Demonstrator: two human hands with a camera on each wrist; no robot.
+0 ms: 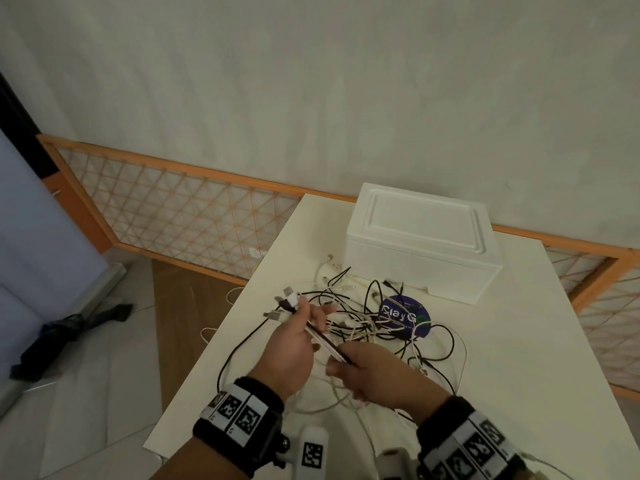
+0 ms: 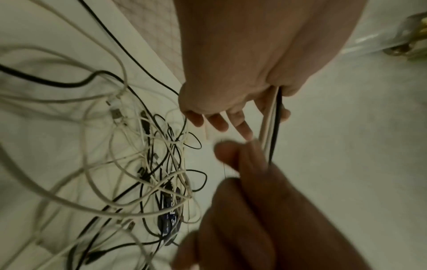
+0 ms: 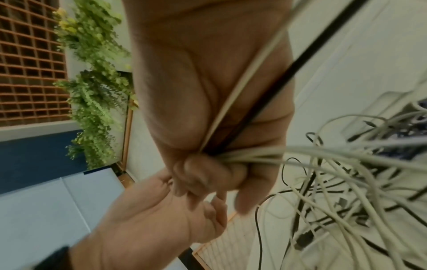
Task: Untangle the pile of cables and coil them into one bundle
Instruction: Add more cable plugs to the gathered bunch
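Observation:
A tangled pile of black and white cables point(image 1: 398, 341) lies on the white table point(image 1: 519, 358), partly over a purple round disc point(image 1: 405, 317). My left hand point(image 1: 306, 308) pinches a few strands point(image 1: 327, 342) just below their plug ends point(image 1: 285, 301), its other fingers spread. My right hand point(image 1: 343, 365) grips the same strands in a fist a little nearer to me. The left wrist view shows the strands point(image 2: 270, 131) running taut from my left hand point(image 2: 265, 113) to my right hand point(image 2: 242, 173). In the right wrist view my right hand point(image 3: 208, 169) is curled round the bunch point(image 3: 249, 82).
A white foam box point(image 1: 422, 240) stands at the back of the table, just behind the pile. Some cable loops hang over the table's left edge point(image 1: 214, 334). An orange lattice fence point(image 1: 180, 209) runs behind the table. Dark items point(image 1: 69, 330) lie on the floor at left.

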